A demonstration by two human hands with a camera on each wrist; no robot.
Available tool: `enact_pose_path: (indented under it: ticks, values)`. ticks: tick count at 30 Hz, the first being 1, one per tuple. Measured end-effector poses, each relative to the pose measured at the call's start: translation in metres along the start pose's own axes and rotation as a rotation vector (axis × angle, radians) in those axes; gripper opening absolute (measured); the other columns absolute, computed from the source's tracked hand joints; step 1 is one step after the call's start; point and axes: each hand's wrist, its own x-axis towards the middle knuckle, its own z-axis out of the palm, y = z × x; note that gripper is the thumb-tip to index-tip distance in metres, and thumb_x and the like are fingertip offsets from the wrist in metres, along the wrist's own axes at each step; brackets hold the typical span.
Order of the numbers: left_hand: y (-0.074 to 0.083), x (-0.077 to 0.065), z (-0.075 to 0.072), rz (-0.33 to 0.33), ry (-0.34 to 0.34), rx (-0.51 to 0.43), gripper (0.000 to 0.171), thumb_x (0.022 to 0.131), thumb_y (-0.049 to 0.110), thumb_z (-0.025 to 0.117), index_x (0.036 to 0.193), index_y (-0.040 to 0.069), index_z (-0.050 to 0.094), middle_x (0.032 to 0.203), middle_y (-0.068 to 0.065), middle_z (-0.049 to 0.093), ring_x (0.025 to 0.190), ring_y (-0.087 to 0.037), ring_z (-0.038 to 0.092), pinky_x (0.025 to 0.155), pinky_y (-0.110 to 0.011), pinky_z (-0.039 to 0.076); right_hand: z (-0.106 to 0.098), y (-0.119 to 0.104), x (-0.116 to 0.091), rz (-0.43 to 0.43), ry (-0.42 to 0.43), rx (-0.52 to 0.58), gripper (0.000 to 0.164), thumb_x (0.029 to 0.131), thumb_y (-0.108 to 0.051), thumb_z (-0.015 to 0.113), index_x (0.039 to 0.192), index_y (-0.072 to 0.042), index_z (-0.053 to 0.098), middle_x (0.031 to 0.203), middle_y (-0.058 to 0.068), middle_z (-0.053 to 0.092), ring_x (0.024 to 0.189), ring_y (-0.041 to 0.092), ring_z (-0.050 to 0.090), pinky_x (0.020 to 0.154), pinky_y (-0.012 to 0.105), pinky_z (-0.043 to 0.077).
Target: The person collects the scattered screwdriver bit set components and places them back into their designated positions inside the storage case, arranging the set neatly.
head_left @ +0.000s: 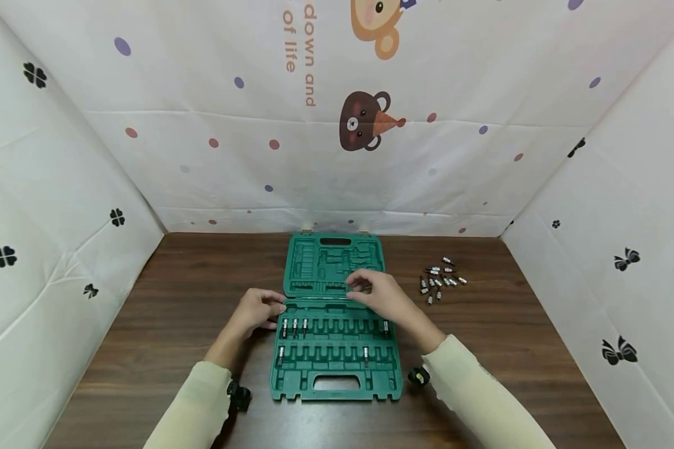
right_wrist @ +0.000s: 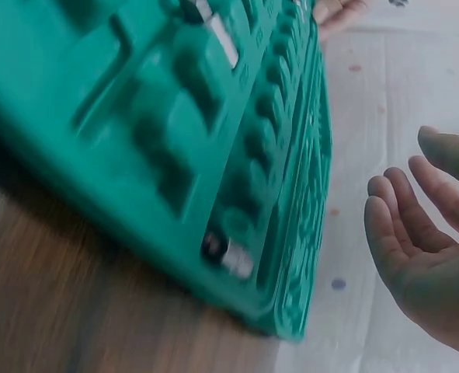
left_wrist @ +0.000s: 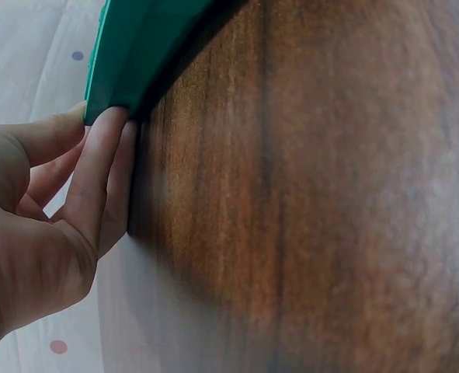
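Note:
A green plastic socket case [head_left: 337, 369] lies unfolded on the table, its moulded lid [head_left: 309, 262] toward the back wall. My left hand [head_left: 255, 308] pinches the left edge of the case near the hinge, thumb above and fingers against the side, as the left wrist view [left_wrist: 50, 202] shows. Over the hinge and lower lid hovers my right hand [head_left: 379, 294], fingers loosely bent, thumb apart, with nothing seen between them. Several silver-and-black bit sockets sit in the case: three at upper left [head_left: 294, 327], one at upper right [head_left: 385, 328], and one at each of lower left [head_left: 281, 356] and lower right [head_left: 366, 356].
A loose group of bit sockets [head_left: 435, 282] lies on the brown wooden table [head_left: 500, 349] right of the lid. White printed sheets [head_left: 219, 174] rise behind and at both sides. Dark wrist cameras [head_left: 239, 396] are worn at both cuffs.

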Motion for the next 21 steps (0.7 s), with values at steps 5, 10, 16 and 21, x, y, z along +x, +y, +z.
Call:
enact_pose_path:
  ticks: [5, 10, 16, 21]
  values:
    - [0.000, 0.000, -0.001, 0.002, -0.002, 0.000, 0.021, 0.099, 0.003, 0.067, 0.119, 0.000, 0.074, 0.114, -0.017, 0.071, 0.085, -0.017, 0.070, 0.064, -0.035, 0.064, -0.013, 0.014, -0.009, 0.025, 0.082, -0.005, 0.028, 0.099, -0.021, 0.073, 0.125, -0.011, 0.070, 0.119, 0.010, 0.072, 0.103, 0.016, 0.067, 0.092, 0.042, 0.059]
    - [-0.001, 0.001, -0.001, 0.000, 0.001, -0.001, 0.021, 0.099, 0.003, 0.067, 0.119, 0.001, 0.074, 0.114, -0.017, 0.071, 0.085, -0.016, 0.070, 0.064, -0.035, 0.064, -0.025, 0.030, -0.016, 0.001, 0.173, 0.030, 0.025, 0.098, -0.021, 0.073, 0.123, -0.015, 0.069, 0.123, 0.013, 0.071, 0.107, 0.020, 0.069, 0.094, 0.045, 0.059]
    - [-0.002, 0.001, -0.001, 0.007, -0.006, -0.007, 0.023, 0.099, 0.002, 0.067, 0.121, 0.000, 0.073, 0.116, -0.018, 0.071, 0.088, -0.018, 0.071, 0.066, -0.037, 0.065, -0.039, 0.048, -0.024, -0.022, 0.299, 0.112, 0.029, 0.098, -0.019, 0.074, 0.124, -0.006, 0.069, 0.120, 0.016, 0.071, 0.108, 0.026, 0.069, 0.092, 0.035, 0.060]
    - [-0.001, 0.002, 0.000, 0.009, -0.008, -0.006, 0.023, 0.099, 0.002, 0.067, 0.121, 0.000, 0.073, 0.118, -0.019, 0.071, 0.091, -0.020, 0.072, 0.067, -0.037, 0.065, -0.051, 0.065, -0.032, -0.027, 0.403, 0.099, 0.032, 0.097, -0.017, 0.075, 0.125, -0.002, 0.068, 0.120, 0.016, 0.072, 0.109, 0.028, 0.068, 0.085, 0.015, 0.055]
